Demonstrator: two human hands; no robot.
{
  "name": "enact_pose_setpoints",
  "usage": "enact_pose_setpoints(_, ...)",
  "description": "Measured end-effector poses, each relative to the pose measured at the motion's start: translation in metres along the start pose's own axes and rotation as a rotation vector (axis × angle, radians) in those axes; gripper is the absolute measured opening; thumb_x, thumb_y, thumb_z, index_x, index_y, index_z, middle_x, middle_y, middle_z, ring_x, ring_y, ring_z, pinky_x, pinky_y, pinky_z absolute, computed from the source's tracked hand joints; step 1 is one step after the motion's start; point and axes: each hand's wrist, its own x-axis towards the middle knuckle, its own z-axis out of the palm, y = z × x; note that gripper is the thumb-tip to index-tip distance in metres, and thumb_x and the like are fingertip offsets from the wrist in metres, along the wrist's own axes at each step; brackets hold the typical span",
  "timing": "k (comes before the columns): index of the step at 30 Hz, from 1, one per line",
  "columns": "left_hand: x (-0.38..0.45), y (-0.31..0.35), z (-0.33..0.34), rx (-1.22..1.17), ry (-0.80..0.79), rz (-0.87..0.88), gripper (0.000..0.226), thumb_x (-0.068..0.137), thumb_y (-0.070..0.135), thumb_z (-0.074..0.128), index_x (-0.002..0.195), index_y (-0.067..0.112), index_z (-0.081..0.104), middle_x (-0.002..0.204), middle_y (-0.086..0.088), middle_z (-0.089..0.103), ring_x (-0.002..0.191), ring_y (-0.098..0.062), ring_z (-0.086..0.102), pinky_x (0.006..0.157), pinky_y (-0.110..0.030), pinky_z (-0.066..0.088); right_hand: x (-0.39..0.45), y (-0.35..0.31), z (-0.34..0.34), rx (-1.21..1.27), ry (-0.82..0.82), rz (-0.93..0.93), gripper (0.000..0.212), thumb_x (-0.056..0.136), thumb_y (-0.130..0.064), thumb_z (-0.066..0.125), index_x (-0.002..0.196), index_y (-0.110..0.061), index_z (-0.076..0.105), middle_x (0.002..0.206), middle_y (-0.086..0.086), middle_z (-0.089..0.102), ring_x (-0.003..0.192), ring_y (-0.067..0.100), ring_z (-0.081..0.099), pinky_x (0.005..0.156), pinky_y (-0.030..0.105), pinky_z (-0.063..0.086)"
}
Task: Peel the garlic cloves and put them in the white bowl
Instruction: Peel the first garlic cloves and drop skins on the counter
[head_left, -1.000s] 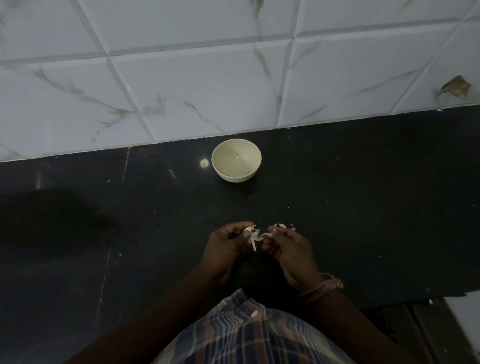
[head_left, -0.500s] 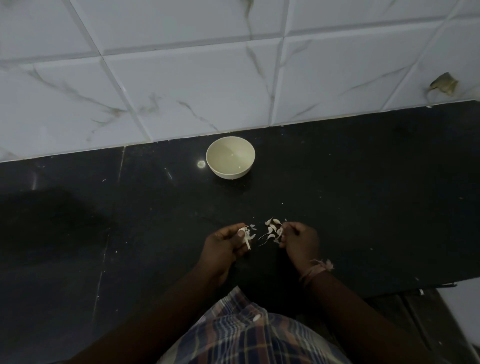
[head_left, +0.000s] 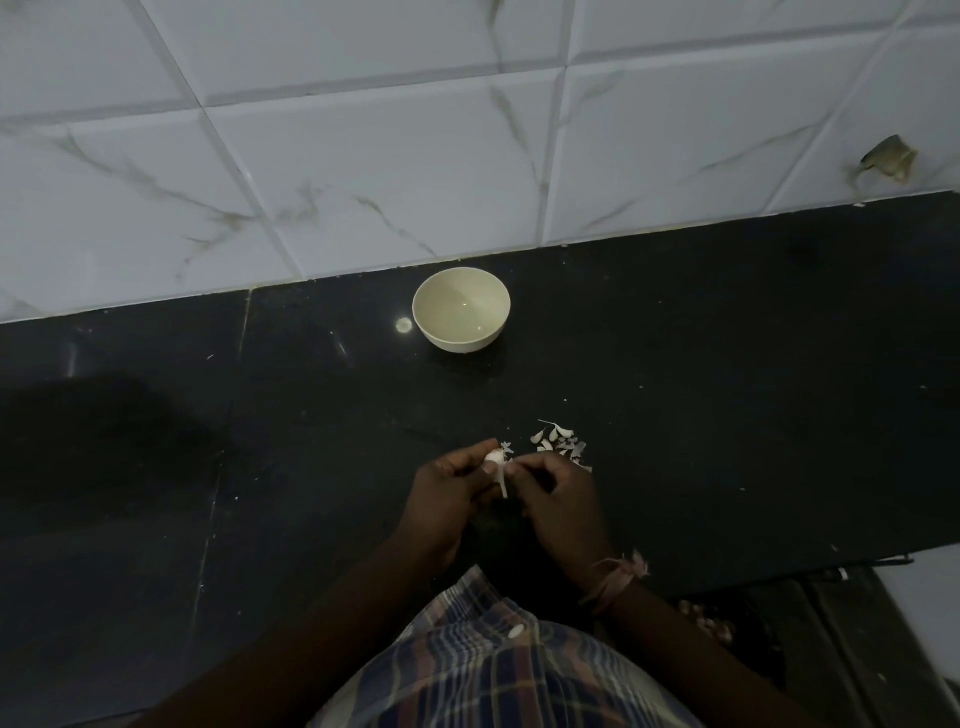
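Pinched between the thumb and fingertips of the left hand (head_left: 447, 493), a garlic clove (head_left: 494, 457) is held just above the dark counter (head_left: 727, 415), while the right hand (head_left: 558, 499) closes its fingertips on a strip of skin (head_left: 503, 480) hanging from the clove, apparently so that one hand steadies it as the other strips it. Loose peelings (head_left: 558, 444) lie just beyond the right hand, and the white bowl (head_left: 461, 309), well apart near the tiled wall (head_left: 363, 156), appears to hold no cloves yet.
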Motion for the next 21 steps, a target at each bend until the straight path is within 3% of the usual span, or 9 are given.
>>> enact_pose_setpoints(3,-0.003,0.000,0.000,-0.010,0.007,0.020,0.028,0.098,-0.004,0.058,0.119,0.010,0.071,0.106,-0.011,0.078,0.094,-0.022,0.077,0.069,-0.026,0.060,-0.002,-0.011,0.003,0.061,0.009,-0.004,0.006,0.093,-0.023,0.071,0.098,-0.023,0.076,0.092,-0.008,0.076,0.088,0.004,0.071,0.080,0.025,0.057)
enact_pose_setpoints(8,-0.002,0.001,-0.008,0.024,0.019,0.058,0.029,0.094,-0.002,0.064,0.116,0.013,0.075,0.112,-0.011,0.077,0.104,-0.026,0.075,0.078,-0.031,0.059,-0.002,-0.025,0.001,0.231,-0.050,0.079,0.006,0.092,-0.018,0.072,0.095,-0.016,0.077,0.085,0.003,0.077,0.072,0.012,0.070,0.065,0.024,0.056)
enact_pose_setpoints(11,-0.002,0.002,-0.010,0.044,0.021,0.095,0.028,0.093,-0.001,0.066,0.117,0.011,0.075,0.112,-0.012,0.077,0.105,-0.027,0.074,0.085,-0.037,0.058,-0.002,-0.030,0.004,0.301,-0.040,0.122,0.007,0.092,-0.014,0.072,0.096,-0.011,0.077,0.087,0.006,0.077,0.073,0.013,0.070,0.065,0.024,0.056)
enact_pose_setpoints(17,-0.003,0.010,-0.012,0.101,0.038,0.158,0.024,0.091,0.001,0.070,0.114,0.006,0.075,0.105,-0.012,0.078,0.100,-0.026,0.076,0.085,-0.037,0.061,0.006,-0.040,0.006,0.361,-0.066,0.188,0.009,0.092,-0.004,0.068,0.091,-0.008,0.077,0.087,0.013,0.077,0.075,0.022,0.070,0.069,0.031,0.057)
enact_pose_setpoints(21,-0.002,0.015,-0.007,0.274,0.073,0.256,0.021,0.092,0.004,0.071,0.110,0.013,0.078,0.098,0.002,0.080,0.093,-0.012,0.076,0.077,-0.023,0.058,0.008,-0.044,0.010,0.328,-0.037,0.161,0.015,0.094,-0.005,0.066,0.088,-0.014,0.076,0.081,0.003,0.078,0.069,0.009,0.071,0.061,0.019,0.055)
